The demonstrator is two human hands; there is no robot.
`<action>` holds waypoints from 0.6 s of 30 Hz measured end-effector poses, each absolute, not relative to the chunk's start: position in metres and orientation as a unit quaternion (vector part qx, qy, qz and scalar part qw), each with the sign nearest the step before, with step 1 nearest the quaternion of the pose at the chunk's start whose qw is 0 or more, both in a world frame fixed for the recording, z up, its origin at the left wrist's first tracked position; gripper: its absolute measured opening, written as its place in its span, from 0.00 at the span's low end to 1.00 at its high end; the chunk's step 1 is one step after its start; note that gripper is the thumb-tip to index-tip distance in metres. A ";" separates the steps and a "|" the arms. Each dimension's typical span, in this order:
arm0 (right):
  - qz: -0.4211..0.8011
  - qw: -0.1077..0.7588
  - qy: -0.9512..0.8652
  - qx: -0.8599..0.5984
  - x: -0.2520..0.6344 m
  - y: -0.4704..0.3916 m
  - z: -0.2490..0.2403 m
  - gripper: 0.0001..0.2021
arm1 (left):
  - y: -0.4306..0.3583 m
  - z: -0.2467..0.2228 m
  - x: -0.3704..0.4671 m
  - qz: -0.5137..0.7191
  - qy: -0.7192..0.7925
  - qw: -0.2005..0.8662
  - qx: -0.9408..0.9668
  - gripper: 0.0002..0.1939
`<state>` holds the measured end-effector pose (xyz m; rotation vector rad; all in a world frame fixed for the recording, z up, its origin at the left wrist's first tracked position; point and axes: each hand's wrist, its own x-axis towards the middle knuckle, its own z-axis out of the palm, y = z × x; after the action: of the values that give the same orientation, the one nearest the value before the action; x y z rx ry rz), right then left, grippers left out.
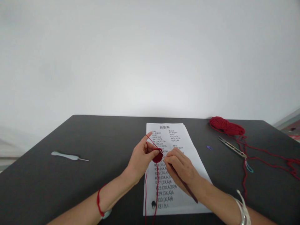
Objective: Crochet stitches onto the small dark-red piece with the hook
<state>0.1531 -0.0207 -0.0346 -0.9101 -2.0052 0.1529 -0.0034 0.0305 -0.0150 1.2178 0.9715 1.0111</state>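
Over the printed sheet, my left hand (141, 156) pinches a small round red crochet piece (157, 157) between thumb and fingers. Red yarn (152, 141) runs taut from its raised index finger to the piece, and two strands hang down across the paper. My right hand (179, 163) is closed on a crochet hook (184, 184) with a dark reddish-brown handle. The hook's thin metal shaft reaches the upper right edge of the red piece; its very tip is too small to make out.
Beneath both hands lies a white pattern sheet (174, 193). A pale-handled hook (67, 156) rests at left. At right are a red yarn skein (226, 126) with trailing strands, thread snips (232, 147) with a blue loop, and a purple stitch marker (209, 147).
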 end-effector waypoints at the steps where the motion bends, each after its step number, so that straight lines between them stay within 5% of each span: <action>1: 0.091 0.465 -0.795 -0.378 0.154 -0.021 -0.033 0.08 | 0.031 -0.017 -0.004 0.435 0.424 0.576 0.547 0.39; 8: 0.381 0.510 -0.575 -0.515 0.157 -0.016 -0.021 0.07 | 0.031 -0.019 -0.007 0.403 0.427 0.476 0.654 0.31; 15: 0.311 0.476 -0.710 -0.417 0.167 -0.018 -0.020 0.05 | 0.033 -0.014 -0.009 0.387 0.426 0.454 0.680 0.29; 18: 0.375 0.499 -0.661 -0.416 0.173 -0.014 -0.021 0.05 | 0.035 -0.015 -0.010 0.386 0.411 0.482 0.671 0.28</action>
<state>0.1732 -0.0137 -0.0211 -1.0075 -1.5984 0.9066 -0.0097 0.0350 -0.0145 1.6344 1.0014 0.9416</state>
